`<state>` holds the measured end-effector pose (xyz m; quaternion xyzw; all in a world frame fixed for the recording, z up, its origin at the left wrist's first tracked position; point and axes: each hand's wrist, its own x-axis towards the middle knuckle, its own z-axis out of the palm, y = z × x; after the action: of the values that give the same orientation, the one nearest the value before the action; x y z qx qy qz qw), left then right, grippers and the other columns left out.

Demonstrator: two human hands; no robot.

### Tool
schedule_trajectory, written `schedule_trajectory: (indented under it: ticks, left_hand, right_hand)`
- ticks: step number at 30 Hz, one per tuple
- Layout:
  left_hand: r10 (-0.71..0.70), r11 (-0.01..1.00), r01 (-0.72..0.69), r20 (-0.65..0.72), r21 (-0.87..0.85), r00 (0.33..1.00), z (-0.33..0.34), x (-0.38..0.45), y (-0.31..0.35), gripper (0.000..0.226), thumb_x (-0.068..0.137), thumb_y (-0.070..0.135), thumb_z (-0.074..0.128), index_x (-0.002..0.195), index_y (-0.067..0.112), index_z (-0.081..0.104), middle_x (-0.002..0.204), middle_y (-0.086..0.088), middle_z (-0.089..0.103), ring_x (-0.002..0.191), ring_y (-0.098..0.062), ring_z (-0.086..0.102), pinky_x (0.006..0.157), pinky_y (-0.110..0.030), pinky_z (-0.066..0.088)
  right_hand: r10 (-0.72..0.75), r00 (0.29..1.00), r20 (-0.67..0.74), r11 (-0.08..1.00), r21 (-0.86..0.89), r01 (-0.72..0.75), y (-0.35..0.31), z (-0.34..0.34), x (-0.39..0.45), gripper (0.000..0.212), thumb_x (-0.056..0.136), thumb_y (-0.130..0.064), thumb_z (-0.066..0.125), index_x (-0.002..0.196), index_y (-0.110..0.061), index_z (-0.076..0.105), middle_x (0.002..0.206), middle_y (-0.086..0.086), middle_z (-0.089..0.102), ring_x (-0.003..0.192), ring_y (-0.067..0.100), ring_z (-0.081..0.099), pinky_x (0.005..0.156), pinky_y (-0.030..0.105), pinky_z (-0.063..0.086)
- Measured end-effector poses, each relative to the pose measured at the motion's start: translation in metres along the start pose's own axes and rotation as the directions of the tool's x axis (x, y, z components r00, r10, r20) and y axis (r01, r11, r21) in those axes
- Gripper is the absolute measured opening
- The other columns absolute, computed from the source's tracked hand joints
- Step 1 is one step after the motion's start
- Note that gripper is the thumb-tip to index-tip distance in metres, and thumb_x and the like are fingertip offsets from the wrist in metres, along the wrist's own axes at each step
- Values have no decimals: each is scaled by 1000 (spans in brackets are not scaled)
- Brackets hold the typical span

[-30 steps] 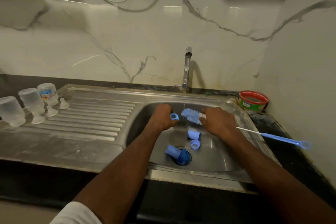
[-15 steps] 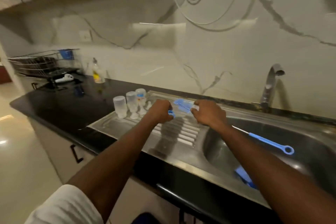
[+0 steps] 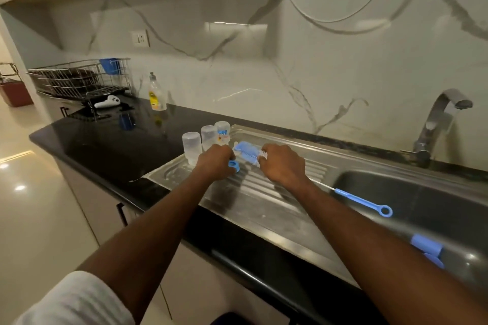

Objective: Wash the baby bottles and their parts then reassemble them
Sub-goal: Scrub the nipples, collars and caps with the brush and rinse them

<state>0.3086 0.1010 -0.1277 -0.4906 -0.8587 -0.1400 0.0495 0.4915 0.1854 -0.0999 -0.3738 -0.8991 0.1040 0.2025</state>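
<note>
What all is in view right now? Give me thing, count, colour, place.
Baby bottles: three, clear, upside down on the drainboard's far left end.
Bottle ring: one, blue, held in the left hand.
Bottle brush: one, blue, held in the right hand over the drainboard.
Bottle parts: at least two, blue, in the sink basin.
Soap bottle: one, clear and yellow, on the counter.
Dish rack: one, metal, far left on the counter.
Tap: one, steel, behind the sink.
Left hand: grips the ring.
Right hand: grips the brush.
</note>
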Motion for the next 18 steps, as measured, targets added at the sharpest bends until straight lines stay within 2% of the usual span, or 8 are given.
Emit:
schedule_trajectory:
  ticks: [4,7,9,12,16,18]
  left_hand:
    - [-19,1000,18,63,19,998,4,4,-1,40,88,40,75,123,22,66,121,0,67,108,-17,61,88,-31,52]
    - [-15,999,10,90,51,996,-3,5,1,51,87,43,76,131,23,62,128,0,65,114,-19,60,91,-34,52]
    - [19,998,-23,71,55,997,-10,4,6,58,86,45,76,136,23,59,133,1,62,122,-20,57,95,-35,50]
    - [105,992,-105,0,70,994,-16,6,21,55,85,49,73,134,25,61,135,5,62,126,-17,55,97,-39,52]
    - [171,985,-171,-34,7,985,-20,14,60,43,89,45,71,127,24,64,130,5,65,120,-19,58,98,-41,51]
    - [189,978,-195,-83,-76,978,-17,17,89,38,90,42,71,122,24,67,122,6,67,114,-19,60,96,-40,51]
  right_hand:
    - [7,1000,-6,1000,-4,-7,6,2,1,30,96,-39,51,122,-32,63,115,3,67,104,28,63,74,33,40]
    - [5,1000,-6,1000,-18,-5,12,0,-1,30,96,-39,54,124,-31,63,115,2,68,104,27,63,73,33,39]
    - [15,1000,-13,1000,-9,-15,18,-1,-2,29,96,-39,52,122,-32,63,114,2,68,103,27,64,73,33,39]
    - [41,999,-22,999,-13,-41,32,-8,-5,28,96,-38,51,120,-32,64,114,2,68,103,27,64,74,33,39]
    - [71,995,-69,997,-19,-72,60,-36,-17,33,97,-40,53,128,-30,61,125,2,66,114,27,61,78,33,36]
    - [87,990,-110,996,-12,-89,78,-54,-27,34,96,-43,53,126,-28,61,122,2,66,112,27,61,77,32,38]
